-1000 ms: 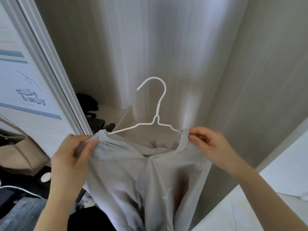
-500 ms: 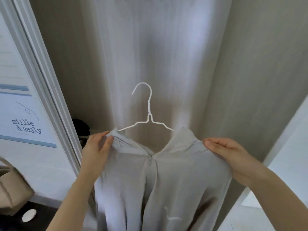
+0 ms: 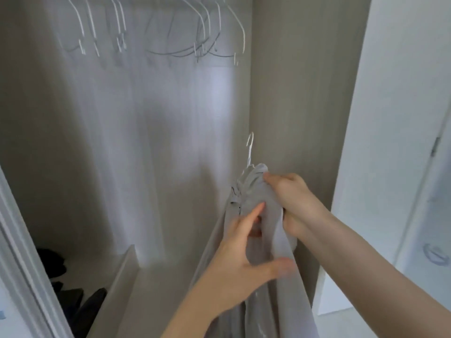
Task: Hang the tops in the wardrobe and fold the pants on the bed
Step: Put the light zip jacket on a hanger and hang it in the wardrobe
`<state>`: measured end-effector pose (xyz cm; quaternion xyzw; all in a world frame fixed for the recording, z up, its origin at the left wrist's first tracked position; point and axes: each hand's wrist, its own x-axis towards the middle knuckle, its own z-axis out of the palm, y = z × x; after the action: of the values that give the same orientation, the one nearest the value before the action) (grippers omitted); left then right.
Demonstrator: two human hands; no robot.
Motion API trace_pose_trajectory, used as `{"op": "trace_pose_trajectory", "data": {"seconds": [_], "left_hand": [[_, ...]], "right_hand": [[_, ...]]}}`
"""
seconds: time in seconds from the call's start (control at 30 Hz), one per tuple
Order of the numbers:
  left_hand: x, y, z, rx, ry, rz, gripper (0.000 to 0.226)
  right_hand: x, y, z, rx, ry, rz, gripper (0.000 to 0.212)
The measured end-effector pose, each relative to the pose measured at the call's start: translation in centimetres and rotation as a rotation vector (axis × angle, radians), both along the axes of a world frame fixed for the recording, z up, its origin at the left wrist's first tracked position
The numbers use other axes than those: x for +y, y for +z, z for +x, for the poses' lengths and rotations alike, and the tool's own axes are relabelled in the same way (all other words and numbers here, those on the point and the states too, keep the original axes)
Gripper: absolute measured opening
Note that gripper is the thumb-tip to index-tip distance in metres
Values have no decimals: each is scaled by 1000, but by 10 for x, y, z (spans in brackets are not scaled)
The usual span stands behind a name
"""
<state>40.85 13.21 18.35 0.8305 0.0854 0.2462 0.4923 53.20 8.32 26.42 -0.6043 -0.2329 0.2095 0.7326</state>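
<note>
The grey zip top (image 3: 253,198), on its white wire hanger (image 3: 250,150), is held low at the right of the open wardrobe (image 3: 151,142), close to the right side panel (image 3: 292,93). A second ago it was spread flat and face-on between both hands; now it has been turned edge-on and gathered. The shoulder bunch is gripped by the right hand (image 3: 290,193), fingers curled round the cloth, while a fold lower down is pinched by the left hand (image 3: 244,250) between thumb and fingers. The top seems dressed and ready to be lifted. The empty hangers (image 3: 202,32) hang far above; the rail itself is cut off. Open room lies to the left, and the panel edge is to be kept clear of.
</note>
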Motion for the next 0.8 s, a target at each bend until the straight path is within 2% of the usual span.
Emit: {"op": "trace_pose_trajectory", "data": {"seconds": [0.07,0.13,0.23,0.37,0.47,0.63,0.8], "left_hand": [[-9,6,8,57,112,130,124],[-10,5,19,30,252,213,121],[3,-1,32,-37,394,169,86],[35,1,43,-94,506,183,13],[56,22,56,-169,513,208,24],[81,72,90,-261,447,209,10],[103,117,124,-310,420,268,14]], "right_hand": [[9,10,-6,11,-39,49,33],[19,20,-10,-5,-54,88,31],[31,42,-6,-102,-87,113,26],[43,81,8,-218,-142,201,14],[52,110,21,-304,-217,258,19],[67,160,44,-418,-338,303,26],[81,212,65,-630,-468,197,27]]}}
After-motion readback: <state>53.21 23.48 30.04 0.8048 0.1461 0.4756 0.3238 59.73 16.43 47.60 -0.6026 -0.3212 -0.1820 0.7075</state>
